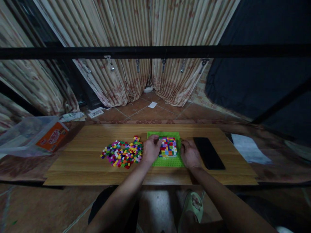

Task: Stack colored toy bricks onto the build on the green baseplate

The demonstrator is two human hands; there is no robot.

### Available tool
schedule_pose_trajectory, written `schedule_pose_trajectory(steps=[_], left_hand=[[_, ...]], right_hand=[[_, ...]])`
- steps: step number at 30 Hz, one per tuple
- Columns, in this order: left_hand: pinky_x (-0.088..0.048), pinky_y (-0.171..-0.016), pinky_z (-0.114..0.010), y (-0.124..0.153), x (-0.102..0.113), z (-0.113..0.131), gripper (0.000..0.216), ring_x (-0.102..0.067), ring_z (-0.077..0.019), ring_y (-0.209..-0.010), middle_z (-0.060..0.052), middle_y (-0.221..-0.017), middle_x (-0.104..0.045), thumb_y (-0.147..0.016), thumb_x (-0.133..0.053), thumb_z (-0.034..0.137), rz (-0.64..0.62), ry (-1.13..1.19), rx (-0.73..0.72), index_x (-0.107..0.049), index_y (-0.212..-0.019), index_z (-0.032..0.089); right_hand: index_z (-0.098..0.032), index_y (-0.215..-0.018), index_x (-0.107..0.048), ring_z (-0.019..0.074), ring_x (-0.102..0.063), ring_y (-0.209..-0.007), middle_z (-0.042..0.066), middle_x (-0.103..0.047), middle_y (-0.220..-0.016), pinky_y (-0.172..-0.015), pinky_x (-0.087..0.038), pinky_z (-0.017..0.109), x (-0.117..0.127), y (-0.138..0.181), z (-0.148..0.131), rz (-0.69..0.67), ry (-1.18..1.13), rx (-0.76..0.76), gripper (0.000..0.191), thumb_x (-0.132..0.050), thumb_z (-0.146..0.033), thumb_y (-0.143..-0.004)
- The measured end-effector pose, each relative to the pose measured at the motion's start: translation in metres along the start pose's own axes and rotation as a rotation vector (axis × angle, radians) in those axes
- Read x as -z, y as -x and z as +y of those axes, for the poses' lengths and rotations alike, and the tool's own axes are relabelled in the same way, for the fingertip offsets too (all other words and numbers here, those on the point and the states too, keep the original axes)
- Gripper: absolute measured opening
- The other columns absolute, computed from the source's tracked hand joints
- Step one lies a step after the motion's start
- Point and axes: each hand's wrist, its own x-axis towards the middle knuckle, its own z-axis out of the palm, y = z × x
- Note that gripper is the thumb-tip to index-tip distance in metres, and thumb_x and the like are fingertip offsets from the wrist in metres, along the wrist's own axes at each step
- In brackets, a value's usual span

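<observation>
A green studded baseplate (167, 162) lies on the table and bears a flat block of mixed coloured toy bricks (168, 147). My left hand (151, 150) rests over the baseplate's left side, its thumb reaching to the block's left edge and its fingers curved but apart from the thumb. At the right edge of the baseplate is my right hand (190, 155), with fingers curled together; whatever they may hold is hidden. A pile of loose toy bricks (123, 153) in many colours spreads to the left of my left hand.
A black phone-like slab (209, 153) lies right of my right hand on the wooden table (85, 161). Left of the table stands a clear plastic box (31, 132) with an orange label. A dark bar (155, 51) crosses beyond the table, and white paper (250, 149) lies at right.
</observation>
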Motion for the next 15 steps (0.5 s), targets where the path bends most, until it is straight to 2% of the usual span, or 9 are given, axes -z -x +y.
schedule_pose_trajectory(steps=[5,7,10,15], left_hand=[[-0.053,-0.077,-0.027,-0.011,0.036,0.004,0.021,-0.068,-0.0161,-0.082,-0.007,-0.093,-0.073,-0.09,-0.05,0.023,0.073,-0.05,-0.007,-0.067,-0.1,0.016],[-0.053,-0.076,-0.026,-0.017,0.056,-0.002,0.023,-0.068,-0.0162,-0.083,-0.007,-0.094,-0.074,-0.088,-0.049,0.02,0.044,-0.094,0.039,-0.068,-0.102,0.016],[-0.052,-0.085,-0.029,-0.021,0.081,-0.013,0.025,-0.068,-0.0185,-0.092,-0.008,-0.099,-0.074,-0.085,-0.049,0.014,-0.039,-0.298,0.107,-0.07,-0.099,0.017],[-0.049,-0.092,-0.027,-0.018,0.098,-0.019,0.037,-0.067,-0.0178,-0.099,-0.006,-0.107,-0.073,-0.078,-0.049,0.006,-0.162,-0.532,0.052,-0.073,-0.101,0.022]], right_hand=[[-0.018,-0.093,-0.064,0.0228,-0.057,-0.1,0.011,-0.063,-0.103,-0.092,-0.047,0.035,-0.002,0.001,0.003,0.004,-0.003,0.016,0.023,-0.043,-0.018,-0.085],[-0.018,-0.094,-0.064,0.0229,-0.057,-0.099,0.011,-0.063,-0.103,-0.092,-0.047,0.036,-0.002,0.001,0.003,0.005,-0.002,0.012,0.023,-0.043,-0.018,-0.085],[-0.019,-0.094,-0.064,0.0226,-0.058,-0.098,0.01,-0.063,-0.103,-0.091,-0.047,0.036,-0.003,0.001,0.005,0.012,-0.011,0.022,0.023,-0.043,-0.018,-0.084],[-0.019,-0.094,-0.064,0.0235,-0.057,-0.098,0.011,-0.062,-0.102,-0.092,-0.048,0.038,-0.004,0.001,0.007,0.014,0.005,0.04,0.024,-0.042,-0.018,-0.084]])
